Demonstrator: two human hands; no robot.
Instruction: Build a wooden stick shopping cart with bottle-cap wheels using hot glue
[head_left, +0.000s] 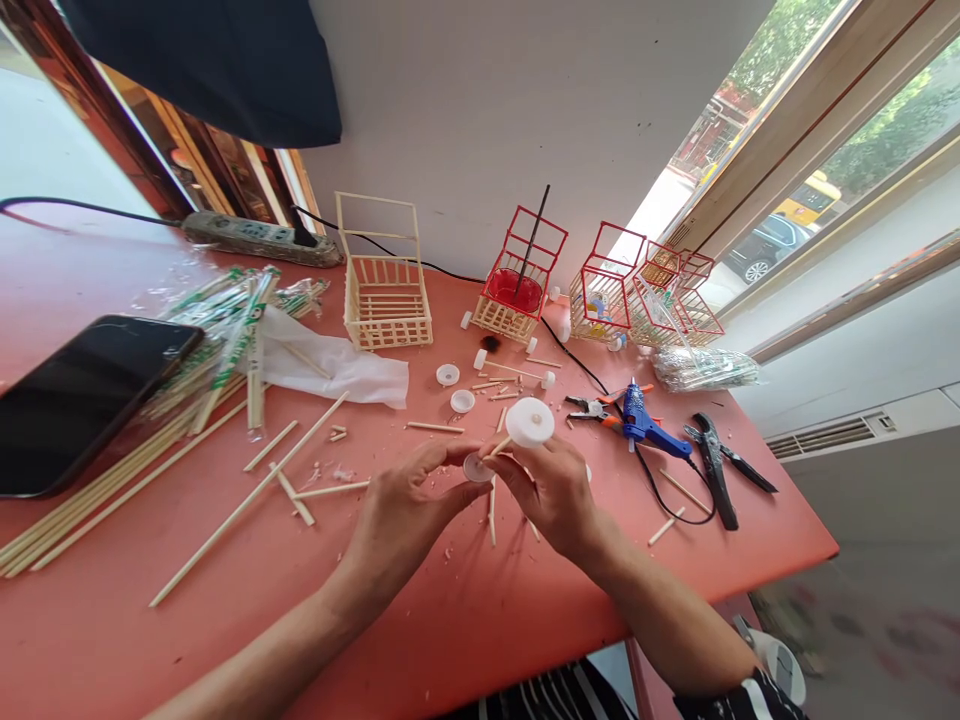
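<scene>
My left hand (412,500) pinches a small white bottle cap (477,468) between thumb and fingers. Close against it, my right hand (551,490) grips a short wooden stick (498,447) with a white cap wheel (529,422) fixed on its far end. The stick's near end meets the cap in my left hand; whether it is joined there I cannot tell. Two loose white caps, one nearer (463,401) and one farther (448,375), lie beyond my hands. Behind them rests a stick axle (514,370) with a white cap at each end.
A plain stick basket (388,305) and a red-trimmed cart (517,290) stand against the wall, with more red frames (604,290) rightward. A blue glue gun (651,425), pliers (592,408) and cutters (716,465) lie right. Chopsticks (120,460) and a phone (90,400) lie left.
</scene>
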